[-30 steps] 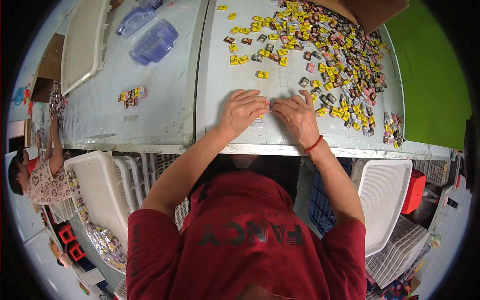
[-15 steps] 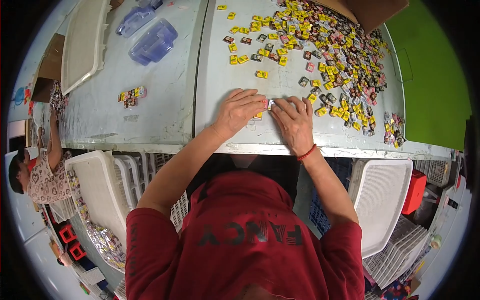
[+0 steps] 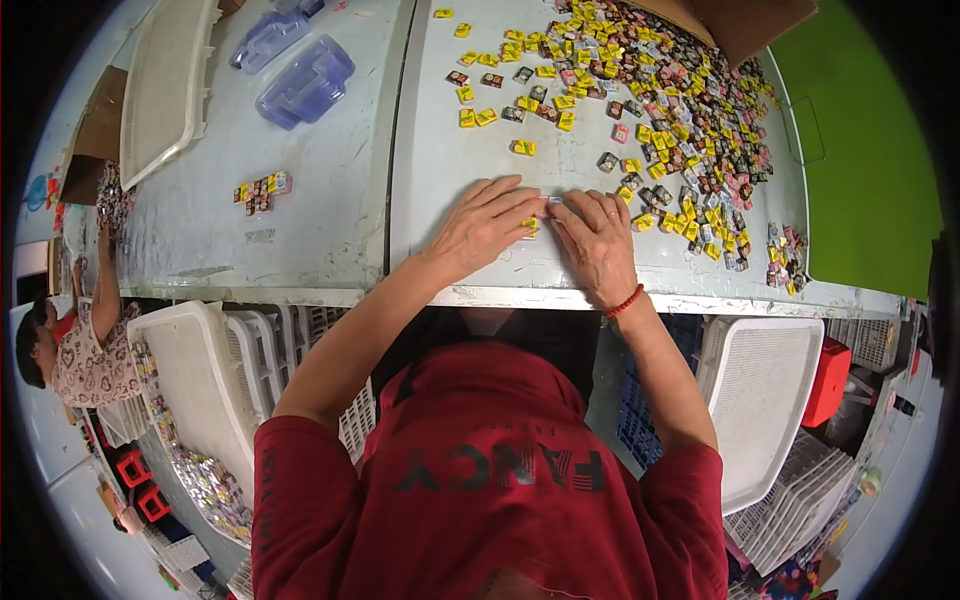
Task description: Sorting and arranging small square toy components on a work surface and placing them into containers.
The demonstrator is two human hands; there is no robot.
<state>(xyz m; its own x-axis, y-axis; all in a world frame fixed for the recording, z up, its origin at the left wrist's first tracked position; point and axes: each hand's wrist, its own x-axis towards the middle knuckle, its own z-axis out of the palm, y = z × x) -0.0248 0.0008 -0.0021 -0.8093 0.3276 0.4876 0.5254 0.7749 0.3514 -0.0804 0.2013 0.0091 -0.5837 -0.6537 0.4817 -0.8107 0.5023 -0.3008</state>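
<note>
My left hand [image 3: 487, 225] and my right hand [image 3: 598, 238] lie palm down side by side on the pale grey table [image 3: 330, 200], fingertips meeting over a small clear or silvery piece [image 3: 553, 201]. A few small yellow wrapped pieces [image 3: 529, 226] peek out from under my left fingers. Whether either hand grips anything is hidden by the fingers. A big heap of small yellow, pink and dark wrapped pieces [image 3: 660, 110] spreads across the table beyond my hands, toward the far right. A red band sits on my right wrist [image 3: 624, 301].
A small cluster of pieces [image 3: 260, 190] lies to the left. Clear blue plastic trays [image 3: 303, 80] and a white tray [image 3: 165, 85] sit far left. White crates [image 3: 760, 400] stand below the table edge. Another person [image 3: 85, 330] works at the left. A cardboard box [image 3: 740, 20] stands far right.
Both hands stayed near the table's front edge; my right hand slid slightly left and forward, so the fingertips now meet over the small piece.
</note>
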